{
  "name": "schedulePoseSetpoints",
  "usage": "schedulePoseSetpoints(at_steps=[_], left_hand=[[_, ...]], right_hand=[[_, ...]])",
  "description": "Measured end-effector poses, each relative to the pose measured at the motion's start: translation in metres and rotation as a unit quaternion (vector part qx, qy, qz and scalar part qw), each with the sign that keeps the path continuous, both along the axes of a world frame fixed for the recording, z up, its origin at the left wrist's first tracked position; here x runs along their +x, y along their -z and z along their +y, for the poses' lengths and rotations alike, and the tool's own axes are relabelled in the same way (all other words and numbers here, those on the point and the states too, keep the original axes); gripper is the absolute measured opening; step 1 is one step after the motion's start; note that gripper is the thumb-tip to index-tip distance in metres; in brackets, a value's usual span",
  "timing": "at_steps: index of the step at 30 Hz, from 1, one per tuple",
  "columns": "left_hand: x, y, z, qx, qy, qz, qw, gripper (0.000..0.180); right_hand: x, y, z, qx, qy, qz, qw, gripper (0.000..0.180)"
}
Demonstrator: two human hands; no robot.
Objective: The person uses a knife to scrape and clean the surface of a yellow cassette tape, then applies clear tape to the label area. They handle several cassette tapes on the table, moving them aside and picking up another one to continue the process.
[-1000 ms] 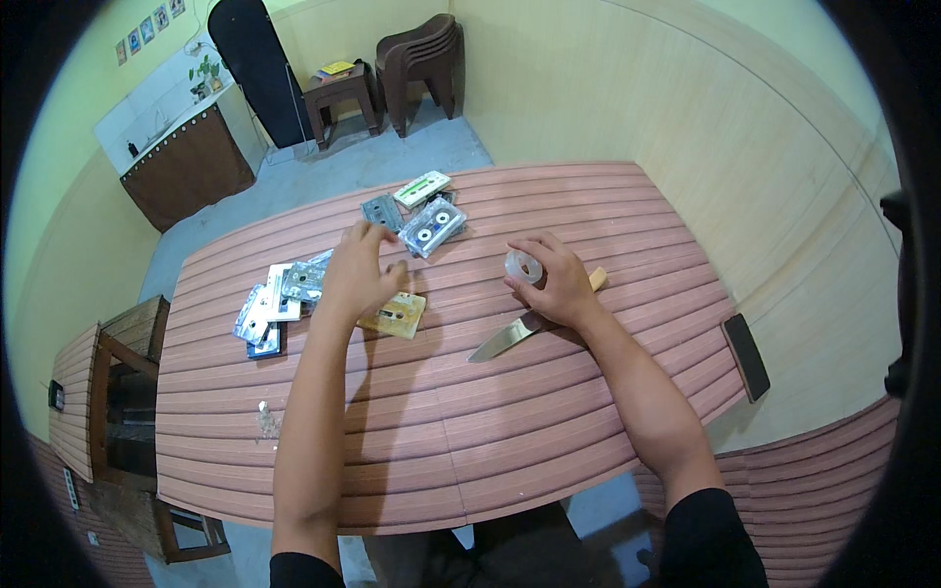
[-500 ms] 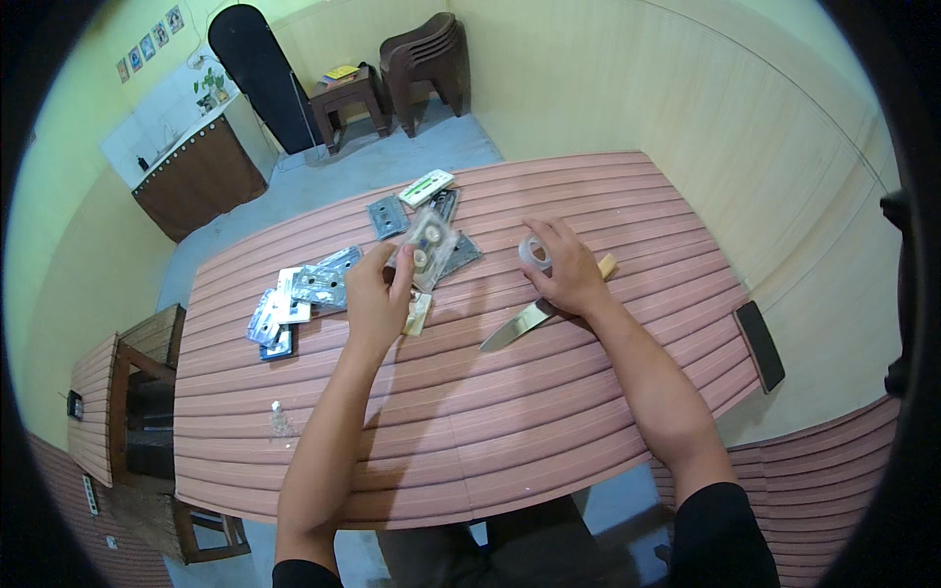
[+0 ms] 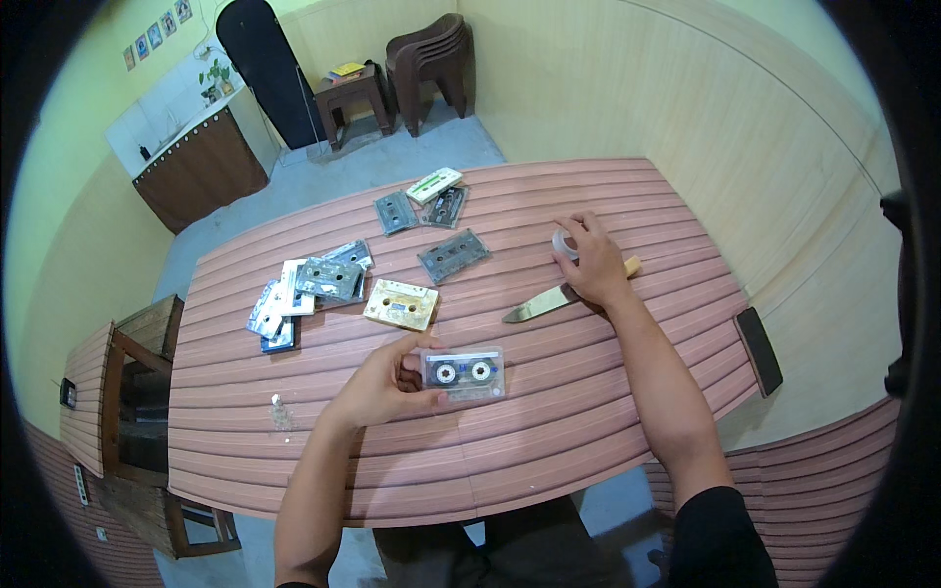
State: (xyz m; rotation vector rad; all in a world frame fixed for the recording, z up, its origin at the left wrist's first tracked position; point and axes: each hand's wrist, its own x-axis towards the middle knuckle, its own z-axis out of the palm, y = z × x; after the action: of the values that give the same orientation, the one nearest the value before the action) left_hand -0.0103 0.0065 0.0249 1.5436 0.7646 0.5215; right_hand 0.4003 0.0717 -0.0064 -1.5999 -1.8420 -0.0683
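My left hand (image 3: 380,385) grips the left end of a clear cassette tape (image 3: 464,382) by its edges, low over the near middle of the table, its two white hubs facing up. Off to the right, my right hand (image 3: 594,263) has its fingers curled round a roll of clear tape (image 3: 563,244). Beneath that hand lies a knife (image 3: 541,305), blade pointing left and pale handle showing past the wrist. A cream cassette (image 3: 402,305) rests just beyond my left hand, with a dark grey cassette (image 3: 454,256) farther back.
Several overlapping cassettes (image 3: 328,279) lie on the left, and a small group with a white-and-green cassette (image 3: 434,184) sits at the far edge. A small clear bottle (image 3: 280,412) is near the left forearm. A phone (image 3: 758,351) lies at the right edge of the striped table (image 3: 549,431).
My left hand has brought the clear cassette toward me and turned it level, away from the other cassettes. My right hand, the tape roll and the knife have shifted a little to the right.
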Motion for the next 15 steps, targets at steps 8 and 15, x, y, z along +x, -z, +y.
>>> schedulePoseSetpoints(at_steps=[8, 15], left_hand=[[-0.0019, -0.0059, -0.0039, 0.055, -0.061, 0.11, 0.991, 0.051], [0.0048, -0.0002, -0.0052, 0.205, -0.028, 0.131, 0.97, 0.036]], right_hand=[[-0.0046, -0.0012, -0.0023, -0.006, 0.004, -0.004, 1.0, 0.05], [-0.004, -0.0004, -0.0012, -0.026, -0.004, 0.002, 1.0, 0.05]])
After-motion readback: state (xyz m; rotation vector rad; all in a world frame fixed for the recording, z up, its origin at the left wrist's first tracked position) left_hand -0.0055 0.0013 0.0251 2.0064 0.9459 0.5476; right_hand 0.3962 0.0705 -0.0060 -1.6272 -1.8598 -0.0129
